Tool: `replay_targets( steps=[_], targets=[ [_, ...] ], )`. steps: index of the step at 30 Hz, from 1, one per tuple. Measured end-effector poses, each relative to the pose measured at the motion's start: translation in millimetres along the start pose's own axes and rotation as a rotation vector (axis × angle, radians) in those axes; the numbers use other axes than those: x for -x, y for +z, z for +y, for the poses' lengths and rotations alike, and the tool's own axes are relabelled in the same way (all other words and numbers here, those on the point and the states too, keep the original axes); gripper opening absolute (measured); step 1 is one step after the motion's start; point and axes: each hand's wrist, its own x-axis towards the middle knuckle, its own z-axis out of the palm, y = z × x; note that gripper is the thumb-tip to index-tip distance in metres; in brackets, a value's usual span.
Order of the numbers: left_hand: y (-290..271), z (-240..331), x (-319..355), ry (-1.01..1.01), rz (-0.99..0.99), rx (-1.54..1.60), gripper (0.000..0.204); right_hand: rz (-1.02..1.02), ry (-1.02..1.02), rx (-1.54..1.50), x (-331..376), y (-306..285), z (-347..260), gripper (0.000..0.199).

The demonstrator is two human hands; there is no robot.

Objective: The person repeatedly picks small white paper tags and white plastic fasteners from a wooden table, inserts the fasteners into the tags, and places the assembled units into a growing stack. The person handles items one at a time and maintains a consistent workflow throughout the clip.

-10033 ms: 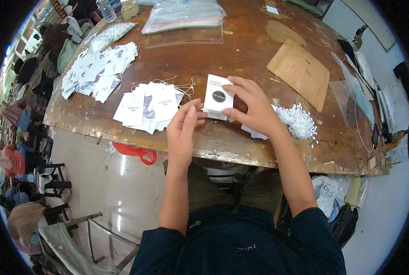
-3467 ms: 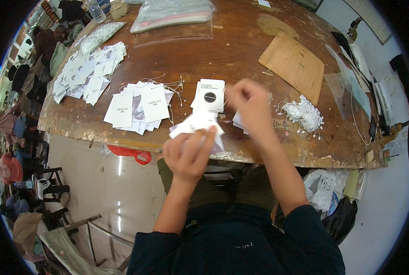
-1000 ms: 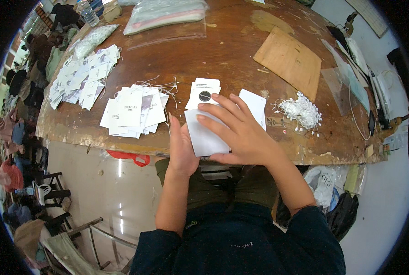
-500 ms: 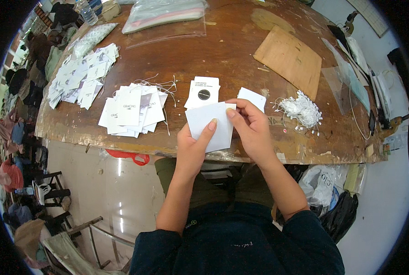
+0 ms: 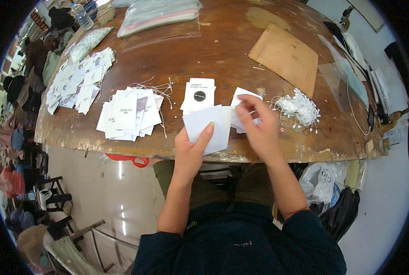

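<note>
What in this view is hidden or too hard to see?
- Head view: the right hand covers most of the small white cards under it.
- The front of the white card in the left hand faces away.
- The white string bundle is too fine to count.

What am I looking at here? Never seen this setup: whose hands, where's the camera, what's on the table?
There is no machine: a person works with two bare hands. The single picture comes from a wide fisheye camera worn on the person's head, looking down, so straight edges bend near the rim and the forearms enter from below.

The left hand holds a blank white card in its grip, thumb on top. The right hand rests its fingers on a small stack of white cards on the worn wooden table.

Also on the table: a white tag with a black dot, a pile of printed tags with strings, more tags spread out at the far left, a heap of white string loops, a brown cardboard sheet and clear plastic bags at the far edge.
</note>
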Motion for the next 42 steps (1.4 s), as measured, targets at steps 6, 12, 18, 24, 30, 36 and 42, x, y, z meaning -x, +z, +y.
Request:
replay_targets(
  steps=[6, 12, 18, 24, 30, 36, 42],
  targets=[
    [-3, -3, 1, -0.042, 0.009, -0.042, 0.033, 0.284, 0.065, 0.727, -35, -135, 67, 0.021],
    [1, -4, 4, 0.006, -0.006, -0.075, 0.034, 0.043, 0.200, 0.637, -26, -156, 103, 0.022],
    [-1, -3, 3, 0.002, 0.001, -0.046, 0.035, 0.358, 0.084, 0.448, -32, -151, 57, 0.019],
    [-1, -2, 3, 0.004, 0.030, -0.040, 0.034, 0.450, -0.002, 0.358, -39, -146, 47, 0.020],
    [-4, -1, 4, -0.043, 0.004, 0.006, 0.034, 0.469, 0.025, 0.108, -40, -143, 37, 0.021],
    [-4, -3, 4, -0.004, -0.001, 0.023, 0.034, 0.497, 0.014, 0.198, -56, -141, 38, 0.025],
    [-6, -4, 5, 0.023, -0.003, 0.018, 0.034, 0.207, 0.155, 0.551, -50, -137, 68, 0.026]
  ],
)
